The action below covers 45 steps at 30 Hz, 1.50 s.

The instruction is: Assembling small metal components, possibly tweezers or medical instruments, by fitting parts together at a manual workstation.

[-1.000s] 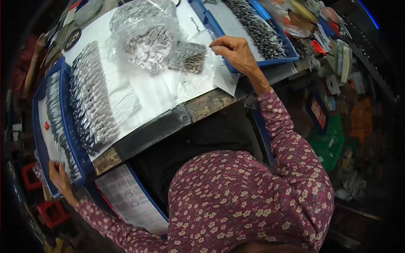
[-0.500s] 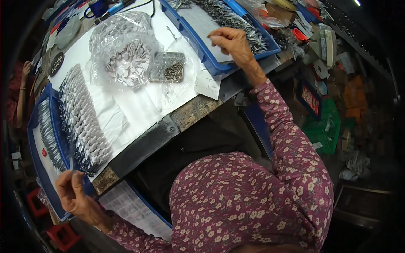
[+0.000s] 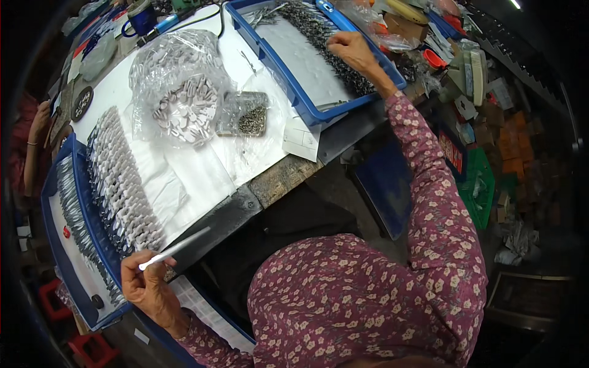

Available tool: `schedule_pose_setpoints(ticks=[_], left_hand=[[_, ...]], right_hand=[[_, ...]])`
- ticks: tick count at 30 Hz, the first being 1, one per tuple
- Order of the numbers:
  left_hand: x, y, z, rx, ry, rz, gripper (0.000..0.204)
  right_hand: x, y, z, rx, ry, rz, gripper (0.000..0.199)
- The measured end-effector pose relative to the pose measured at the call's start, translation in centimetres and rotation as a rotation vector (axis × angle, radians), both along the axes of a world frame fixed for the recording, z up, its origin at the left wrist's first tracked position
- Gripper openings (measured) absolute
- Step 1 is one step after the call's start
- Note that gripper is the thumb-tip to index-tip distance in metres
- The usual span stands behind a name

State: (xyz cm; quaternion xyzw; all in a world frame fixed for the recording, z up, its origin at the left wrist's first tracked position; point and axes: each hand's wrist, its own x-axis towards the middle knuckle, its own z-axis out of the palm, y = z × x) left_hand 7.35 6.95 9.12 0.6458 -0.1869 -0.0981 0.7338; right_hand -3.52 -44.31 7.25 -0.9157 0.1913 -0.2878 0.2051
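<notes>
My left hand, at the table's near left corner, pinches a slim white piece with a narrow, pale grey far end. Beside it, a long row of white-ended pieces lies overlapped on the table, their thin dark ends toward the left blue tray. Over at the far right, my right hand is closed above a band of thin dark metal pieces in the right blue tray. Whatever its fingertips hold, if anything, is hidden.
A clear plastic bag of small white pieces is mid-table, next to a small tin of tiny metal parts. A blue mug stands at the back. Another person's arm shows at far left. Boxes and clutter crowd the right.
My left hand has moved right, away from the left tray, and the slim white piece now shows plainly in it. My right hand has shifted right, from over the pale tray liner to the dark pieces.
</notes>
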Motion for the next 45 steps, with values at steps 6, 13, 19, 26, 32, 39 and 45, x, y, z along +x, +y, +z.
schedule_pose_setpoints(ticks=[6,13,19,26,32,39,45], left_hand=[[-1.0,0.0,-0.1,-0.054,0.010,-0.054,0.025],[-2.1,-1.1,-1.2,-0.034,0.099,-0.067,0.029],[-2.3,-2.6,-2.5,-0.020,0.186,-0.015,0.028],[-1.5,-3.1,-3.6,0.003,0.297,0.029,0.031],[-0.7,-3.7,-4.0,0.041,0.312,-0.035,0.029],[-0.4,-3.9,-4.0,0.059,0.317,-0.035,0.028],[-0.8,-4.0,-4.1,0.050,0.328,-0.001,0.027]], right_hand=[[7.1,-2.0,-2.1,-0.213,0.250,-0.015,0.024],[13.5,-4.1,-3.3,-0.398,0.300,-0.072,0.015],[16.1,-7.3,-4.3,-0.474,0.273,-0.203,0.021],[19.1,-9.3,-4.9,-0.636,0.176,-0.221,0.016],[20.3,-9.7,-5.4,-0.888,0.159,-0.214,0.014],[20.6,-9.3,-5.3,-0.924,0.249,-0.197,0.013],[20.4,-9.4,-5.1,-0.939,0.253,-0.185,0.012]])
